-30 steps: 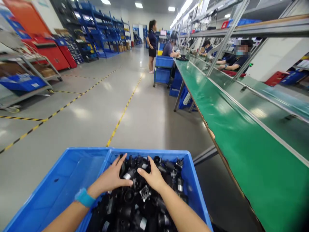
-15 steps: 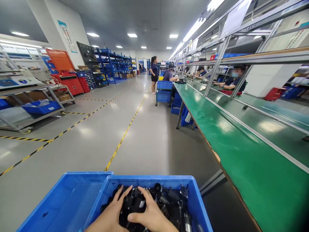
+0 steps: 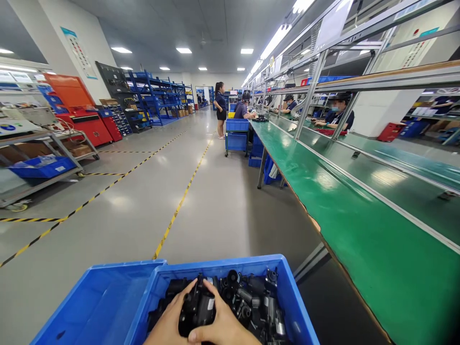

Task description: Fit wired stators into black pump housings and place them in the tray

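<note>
Between my two hands is a black motor-like part (image 3: 196, 309) with a small white label, held over the heap. My left hand (image 3: 169, 320) wraps its left side, and my right hand (image 3: 226, 322) closes on its right side with the thumb across the near end. Beneath and around them, several similar black parts (image 3: 251, 297) with cylindrical bodies fill a blue bin (image 3: 287, 282). The underside of the held part is hidden by my hands.
A second blue bin (image 3: 93, 306) sits against the left of the full one. To the right runs a long green workbench (image 3: 345, 230) with metal framing. A wheeled cart (image 3: 43, 163) stands at left. Co-workers sit along the bench, and a person (image 3: 220, 110) stands in the aisle.
My hands have come closer together and closed around the black part, which was among the others in the bin. The view has shifted slightly to the right.
</note>
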Available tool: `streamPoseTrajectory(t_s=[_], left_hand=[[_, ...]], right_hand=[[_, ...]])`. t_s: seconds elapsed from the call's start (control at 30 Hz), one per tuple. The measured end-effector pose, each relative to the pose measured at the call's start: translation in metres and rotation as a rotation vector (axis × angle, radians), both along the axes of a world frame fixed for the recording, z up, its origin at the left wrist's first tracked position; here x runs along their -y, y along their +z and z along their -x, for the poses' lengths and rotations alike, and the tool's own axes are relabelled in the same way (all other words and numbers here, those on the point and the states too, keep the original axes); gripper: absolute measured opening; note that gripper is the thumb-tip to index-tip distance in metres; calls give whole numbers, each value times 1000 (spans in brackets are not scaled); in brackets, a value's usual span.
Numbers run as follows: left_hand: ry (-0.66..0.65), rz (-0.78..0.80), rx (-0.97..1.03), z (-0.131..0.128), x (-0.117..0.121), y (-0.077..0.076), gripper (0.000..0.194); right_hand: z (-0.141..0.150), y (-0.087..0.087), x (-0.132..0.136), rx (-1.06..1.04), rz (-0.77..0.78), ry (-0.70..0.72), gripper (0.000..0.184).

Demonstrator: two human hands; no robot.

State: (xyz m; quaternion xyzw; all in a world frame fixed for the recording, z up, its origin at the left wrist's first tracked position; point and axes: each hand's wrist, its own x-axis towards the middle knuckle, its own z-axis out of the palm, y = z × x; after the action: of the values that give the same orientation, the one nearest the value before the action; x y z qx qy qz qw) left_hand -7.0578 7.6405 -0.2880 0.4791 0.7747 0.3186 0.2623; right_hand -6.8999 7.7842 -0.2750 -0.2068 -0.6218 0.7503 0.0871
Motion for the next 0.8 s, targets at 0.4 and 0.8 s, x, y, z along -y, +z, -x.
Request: streamPoseTrajectory(t_s=[0.4,0.8], left_hand=[[65,-162,222,-27,15,18,115],[-6,-205,404,-65,-38,122,137]], right_hand=[[-33,29,32,24,-241,-217,102],[-79,107,0,-262,-516,-358,98]])
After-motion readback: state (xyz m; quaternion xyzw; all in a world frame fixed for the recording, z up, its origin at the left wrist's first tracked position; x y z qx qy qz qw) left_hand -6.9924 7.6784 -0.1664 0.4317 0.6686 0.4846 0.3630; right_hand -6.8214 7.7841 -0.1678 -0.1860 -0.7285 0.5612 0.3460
